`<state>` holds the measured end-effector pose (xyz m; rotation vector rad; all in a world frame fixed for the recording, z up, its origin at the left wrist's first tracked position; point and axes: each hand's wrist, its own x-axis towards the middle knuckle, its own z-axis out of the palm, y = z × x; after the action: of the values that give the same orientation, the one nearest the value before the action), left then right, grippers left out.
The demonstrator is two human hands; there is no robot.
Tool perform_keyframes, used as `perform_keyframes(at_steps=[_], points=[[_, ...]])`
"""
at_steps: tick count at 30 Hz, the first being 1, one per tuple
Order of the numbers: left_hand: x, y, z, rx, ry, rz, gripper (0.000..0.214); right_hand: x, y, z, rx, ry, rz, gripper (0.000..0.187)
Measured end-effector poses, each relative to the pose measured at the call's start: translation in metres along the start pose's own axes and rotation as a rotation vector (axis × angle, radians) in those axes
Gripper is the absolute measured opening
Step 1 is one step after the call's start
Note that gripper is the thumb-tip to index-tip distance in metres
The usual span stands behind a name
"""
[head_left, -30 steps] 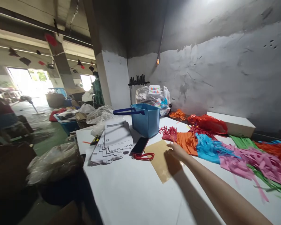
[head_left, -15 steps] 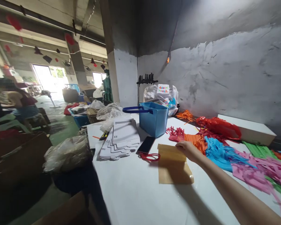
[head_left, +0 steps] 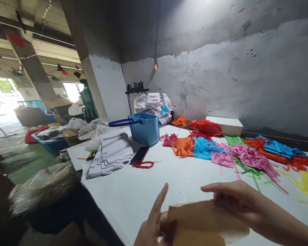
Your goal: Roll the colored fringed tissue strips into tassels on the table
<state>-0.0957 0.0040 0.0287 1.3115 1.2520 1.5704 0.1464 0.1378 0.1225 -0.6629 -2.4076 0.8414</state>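
A tan paper sheet (head_left: 202, 222) is held up near the camera, above the front of the white table (head_left: 169, 177). My right hand (head_left: 231, 198) grips its top right edge, fingers curled over it. My left hand (head_left: 154, 222) holds its left edge from below, with the index finger pointing upward. Farther back on the table lie a black phone (head_left: 140, 154) with a red loop cord (head_left: 143, 164) beside it.
A blue bag (head_left: 145, 129) with a dark handle stands behind the phone, next to a stack of printed white sheets (head_left: 110, 155). Strips of coloured fringed paper (head_left: 220, 152) spread across the right. A white box (head_left: 224, 125) lies by the wall. Plastic bags crowd the table's left edge.
My right hand has pulled the tan sheet from beside the phone toward me and lifted it. My left hand has come into view and taken its left edge. The camera turned right.
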Motion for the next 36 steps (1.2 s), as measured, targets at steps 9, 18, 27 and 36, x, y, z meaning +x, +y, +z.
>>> perform_keyframes(at_steps=[9, 18, 27, 36], points=[[-0.003, -0.016, 0.053, -0.198, -0.218, -0.207, 0.084, -0.059, 0.023, 0.064, -0.555, 0.42, -0.445, 0.033], [0.006, -0.003, 0.055, 0.134, -0.35, -0.171, 0.042, -0.063, 0.036, 0.066, -0.189, 0.306, -0.245, 0.022], [0.014, 0.022, 0.067, 0.203, -0.34, -0.195, 0.021, -0.061, 0.038, 0.066, -0.095, 0.298, -0.292, 0.02], [0.01, 0.007, 0.063, 0.285, -0.294, -0.193, 0.024, -0.063, 0.043, 0.071, -0.025, 0.244, -0.228, 0.02]])
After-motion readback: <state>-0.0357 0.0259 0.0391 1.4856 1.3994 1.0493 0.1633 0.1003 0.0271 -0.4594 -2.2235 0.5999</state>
